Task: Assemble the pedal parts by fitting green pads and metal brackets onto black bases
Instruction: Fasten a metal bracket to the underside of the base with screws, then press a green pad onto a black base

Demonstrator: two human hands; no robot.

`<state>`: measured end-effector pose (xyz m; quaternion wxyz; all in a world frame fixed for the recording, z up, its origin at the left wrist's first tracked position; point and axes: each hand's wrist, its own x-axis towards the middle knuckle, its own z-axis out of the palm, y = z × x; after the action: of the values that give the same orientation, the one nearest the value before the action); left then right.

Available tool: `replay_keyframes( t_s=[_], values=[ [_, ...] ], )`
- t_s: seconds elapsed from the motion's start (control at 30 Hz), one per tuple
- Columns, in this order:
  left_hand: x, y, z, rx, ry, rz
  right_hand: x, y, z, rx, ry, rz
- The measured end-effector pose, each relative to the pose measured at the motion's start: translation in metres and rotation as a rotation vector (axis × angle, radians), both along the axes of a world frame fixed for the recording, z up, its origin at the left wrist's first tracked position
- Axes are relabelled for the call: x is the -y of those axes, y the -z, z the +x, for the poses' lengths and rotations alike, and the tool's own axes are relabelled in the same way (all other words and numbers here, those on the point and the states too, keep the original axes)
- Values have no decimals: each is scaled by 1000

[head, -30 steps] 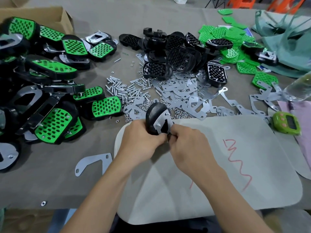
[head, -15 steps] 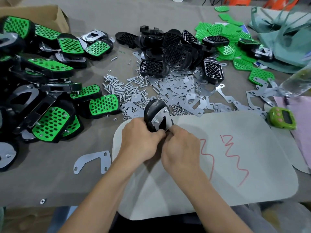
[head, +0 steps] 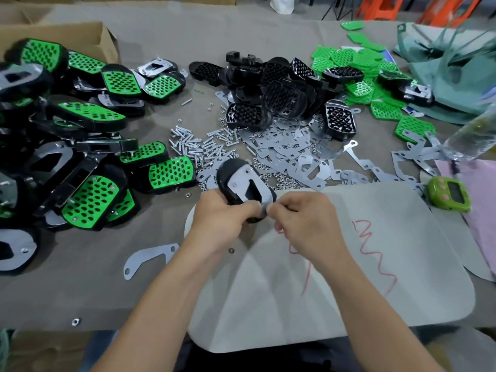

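- The black oval plastic pedal base (head: 227,175), with the flat silver metal bracket (head: 241,181) turned upward, is held over the pale mat's (head: 375,277) far edge.
- The left hand (head: 222,220) grips it, likely to steady it.
- The right hand (head: 306,224) pinches the bracket's near corner, seemingly to seat it.

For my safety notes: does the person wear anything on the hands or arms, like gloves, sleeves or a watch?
Nothing is worn that shows. The left hand and the right hand are bare, with no gloves or visible rings. Both forearms are uncovered down to the picture's edge: no sleeve, watch or wristband.
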<state>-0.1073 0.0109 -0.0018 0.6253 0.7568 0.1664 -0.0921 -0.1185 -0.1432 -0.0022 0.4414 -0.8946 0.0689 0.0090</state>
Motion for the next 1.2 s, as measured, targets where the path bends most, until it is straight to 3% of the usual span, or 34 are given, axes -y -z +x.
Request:
replay_keyframes(
  t_s=[0.07, 0.2, 0.33, 0.47, 0.6, 0.67, 0.73, 0.83, 0.93, 0.97, 1.03, 1.2],
  values=[
    [-12, -5, 0, -11, 44, -203, 2, -9, 0, 7, 36, 157],
    [-34, -12, -1, 35, 151, -224, -18, -14, -1, -161, -33, 720],
    [-53, -18, -2, 154, 36, -57, -41, -18, 6, -242, -31, 843],
    [-83, -32, -3, 141, -23, -170, -73, -31, 23, -397, -167, 954],
    [-133, -57, -1, 279, -203, -138, -133, -56, 52, -385, -274, 933],
    [-156, -69, 4, 370, -325, 77, -166, -71, 68, -268, -291, 937],
    [-176, -77, 11, 427, -486, 267, -194, -83, 85, -25, -285, 875],
    [-199, -87, 15, 480, -666, 387, -228, -88, 107, 453, -270, 411],
    [-211, -86, 19, 450, -543, 678, -251, -76, 115, 772, -475, -119],
    [-213, -82, 21, 423, -459, 738, -255, -69, 116, 781, -561, -199],
    [-216, -74, 25, 363, -322, 841, -254, -59, 117, 710, -662, -158],
    [-216, -66, 31, 407, -359, 930, -226, -58, 127, 518, -499, 132]
  ],
)
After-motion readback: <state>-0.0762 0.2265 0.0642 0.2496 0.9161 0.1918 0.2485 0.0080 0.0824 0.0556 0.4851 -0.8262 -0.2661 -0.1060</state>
